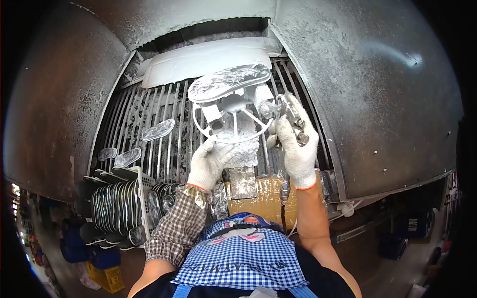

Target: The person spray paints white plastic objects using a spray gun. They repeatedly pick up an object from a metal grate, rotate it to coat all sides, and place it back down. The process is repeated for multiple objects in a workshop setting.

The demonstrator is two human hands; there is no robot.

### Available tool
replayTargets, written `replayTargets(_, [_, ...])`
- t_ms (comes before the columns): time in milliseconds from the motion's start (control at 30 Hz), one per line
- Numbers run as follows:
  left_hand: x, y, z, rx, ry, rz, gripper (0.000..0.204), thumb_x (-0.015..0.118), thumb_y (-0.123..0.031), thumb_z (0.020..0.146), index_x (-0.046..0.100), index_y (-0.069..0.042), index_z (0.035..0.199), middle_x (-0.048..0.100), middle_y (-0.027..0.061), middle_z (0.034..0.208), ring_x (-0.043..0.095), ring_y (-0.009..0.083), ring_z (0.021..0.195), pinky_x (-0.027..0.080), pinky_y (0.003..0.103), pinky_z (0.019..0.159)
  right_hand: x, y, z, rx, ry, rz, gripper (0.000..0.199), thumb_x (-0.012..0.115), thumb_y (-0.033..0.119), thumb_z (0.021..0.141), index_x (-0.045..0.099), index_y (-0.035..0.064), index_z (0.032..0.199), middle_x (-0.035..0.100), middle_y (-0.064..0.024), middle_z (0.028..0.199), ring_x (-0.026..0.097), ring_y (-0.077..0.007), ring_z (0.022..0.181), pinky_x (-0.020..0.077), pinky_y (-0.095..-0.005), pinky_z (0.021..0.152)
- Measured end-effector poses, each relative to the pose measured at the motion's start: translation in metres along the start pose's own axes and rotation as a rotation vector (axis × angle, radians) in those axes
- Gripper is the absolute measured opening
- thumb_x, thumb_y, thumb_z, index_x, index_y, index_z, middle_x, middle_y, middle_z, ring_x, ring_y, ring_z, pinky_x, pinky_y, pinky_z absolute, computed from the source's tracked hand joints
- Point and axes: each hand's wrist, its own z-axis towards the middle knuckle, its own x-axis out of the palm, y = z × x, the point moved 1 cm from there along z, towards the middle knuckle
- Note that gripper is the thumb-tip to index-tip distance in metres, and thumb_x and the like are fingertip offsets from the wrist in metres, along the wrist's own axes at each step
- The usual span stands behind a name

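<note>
shoe sole (229, 82) is set on wheel stand (231, 119), centre | grate (164, 129) lies beneath | crate of soles (119, 206) is placed near left | loose soles (158, 130) are laid on grate, left

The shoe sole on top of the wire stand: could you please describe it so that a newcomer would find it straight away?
Start at the slatted metal grate inside the dark spray booth. At its middle stands a paint-caked wire stand, touched by the left hand, with the spray gun in the right hand beside it. The shoe sole lies flat on top, raised and glossy silver, unlike the loose soles lying on the slats.
</note>
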Motion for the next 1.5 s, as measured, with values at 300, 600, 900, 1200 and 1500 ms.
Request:
replayTargets(300, [-0.025,-0.021,0.008,0.046,0.003,0.059,0.051,0.055,-0.019,0.097,0.054,0.006,0.142,0.067,0.0258,0.129,0.068,0.0404,0.117,0.057,0.053,0.105,-0.016,0.004,0.001,-0.017,-0.052,0.034,0.057,0.065,0.006,0.105,0.044,-0.0059,0.157,0.067,-0.0040,0.096,0.061,-0.0066,0.073,0.0528,-0.0223,0.065])
replayTargets(600, [-0.034,-0.048,0.012,0.151,-0.035,0.029,0.034,0.058,-0.020,0.102,0.055,0.003,0.126,0.064,0.0330,0.133,0.068,0.0453,0.119,0.059,0.053,0.100,-0.032,0.028,-0.011,-0.003,-0.158,-0.013,0.059,0.065,0.010,0.107,0.040,-0.0058,0.159,0.067,-0.0038,0.096,0.059,-0.0051,0.076,0.0527,-0.0214,0.066])
replayTargets(900, [-0.017,0.006,0.006,0.026,-0.102,0.069,0.023,0.059,-0.016,0.099,0.063,0.000,0.115,0.073,0.0208,0.111,0.073,0.0386,0.107,0.061,0.052,0.096,-0.025,0.049,-0.041,0.039,-0.058,-0.100,0.058,0.064,0.013,0.108,0.042,-0.0049,0.159,0.068,-0.0045,0.091,0.060,-0.0055,0.072,0.0522,-0.0210,0.066])
replayTargets(1200, [-0.012,0.025,0.005,-0.051,0.071,-0.090,0.037,0.060,-0.019,0.100,0.058,0.006,0.127,0.066,0.0295,0.126,0.065,0.0461,0.121,0.054,0.057,0.108,-0.029,0.055,-0.050,0.067,-0.107,0.001,0.058,0.064,0.012,0.107,0.042,-0.0050,0.159,0.067,-0.0051,0.097,0.061,-0.0063,0.079,0.0529,-0.0221,0.068])
replayTargets(1500, [-0.022,-0.011,0.002,0.004,-0.019,-0.010,0.051,0.059,-0.022,0.101,0.053,0.009,0.140,0.061,0.0315,0.140,0.063,0.0451,0.128,0.054,0.054,0.110,-0.035,0.055,-0.053,0.081,-0.069,-0.036,0.059,0.063,0.011,0.107,0.042,-0.0051,0.159,0.068,-0.0049,0.096,0.062,-0.0059,0.078,0.0532,-0.0217,0.069])
